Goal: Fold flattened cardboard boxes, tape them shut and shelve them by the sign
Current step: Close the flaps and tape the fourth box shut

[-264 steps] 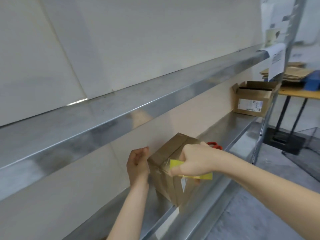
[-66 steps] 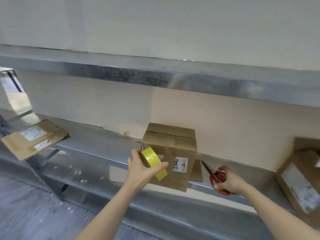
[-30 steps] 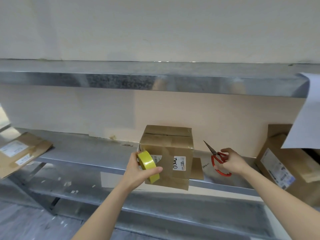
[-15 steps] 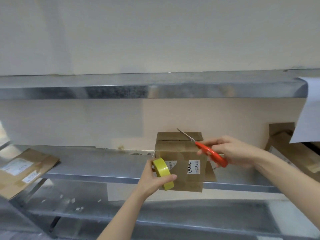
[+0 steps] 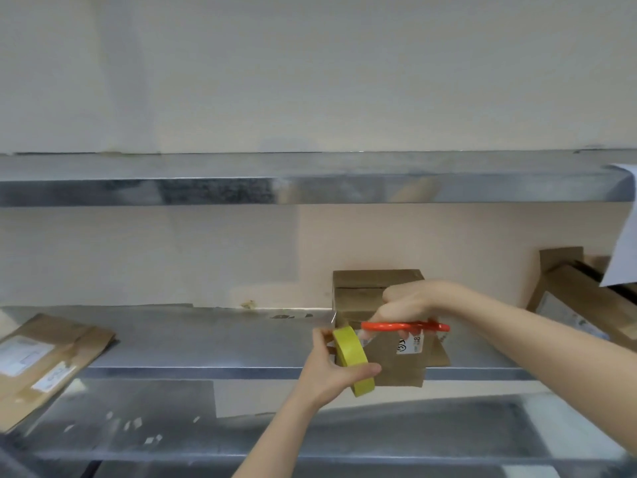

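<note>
A taped box [image 5: 374, 282] stood at the front edge of the middle shelf [image 5: 206, 339], right of the frame's centre, as a person prepared to cut the tape. The left hand [image 5: 327, 369], reaching up from the bottom of the frame, gripped a yellow tape roll [image 5: 353, 355] just beside the box's lower left corner, thumb across the roll's face. The right hand [image 5: 413, 301], entering from the right, was closed around orange scissors [image 5: 406, 326] held level across the box front, tips pointing toward the roll. The blades were too blurred to make out, and the strip between roll and box showed only as a faint glint.

Judging from this, the step in hand was the sealing of the box, near its end: the tape looked laid and awaited cutting. The next move called for the left hand to keep the strip taut while the scissors closed on it close to the cardboard, then for the loose end to be pressed flat. After that the box needed shelving by the sign [image 5: 622, 232], a white sheet hanging at the right edge of the frame.

A flattened box [image 5: 44, 357] lay at the left end of the same shelf, not yet folded. Another box [image 5: 579, 298] sat at the far right, below the sign, its flaps open. An upper shelf [image 5: 310, 189] crossed the middle of the frame.
</note>
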A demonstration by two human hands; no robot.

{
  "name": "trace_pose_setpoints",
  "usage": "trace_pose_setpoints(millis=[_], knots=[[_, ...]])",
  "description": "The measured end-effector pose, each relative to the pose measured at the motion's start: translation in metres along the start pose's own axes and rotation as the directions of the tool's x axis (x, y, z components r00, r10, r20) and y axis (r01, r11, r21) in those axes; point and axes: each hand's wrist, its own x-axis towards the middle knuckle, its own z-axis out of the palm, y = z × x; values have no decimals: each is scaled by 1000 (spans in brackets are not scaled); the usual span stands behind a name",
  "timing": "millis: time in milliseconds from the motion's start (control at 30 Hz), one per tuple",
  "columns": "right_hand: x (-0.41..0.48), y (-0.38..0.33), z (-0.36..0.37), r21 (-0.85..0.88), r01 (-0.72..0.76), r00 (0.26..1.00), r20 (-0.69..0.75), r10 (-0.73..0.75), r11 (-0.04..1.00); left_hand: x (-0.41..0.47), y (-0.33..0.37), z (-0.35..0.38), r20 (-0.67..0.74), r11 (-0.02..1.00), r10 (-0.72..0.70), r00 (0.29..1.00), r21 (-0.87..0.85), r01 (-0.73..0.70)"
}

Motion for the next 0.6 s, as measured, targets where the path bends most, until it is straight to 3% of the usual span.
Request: trace_pose_setpoints(millis=[267,600], knots=[[18,-29,-1,-87,-32,999,35,36,996,-1,-5,-2,-29,1000,17,999,9,-17],[31,-22,-10,-143,43,999,-24,-47,989,1,-5,-3,-32,1000,14,999,5,-14]])
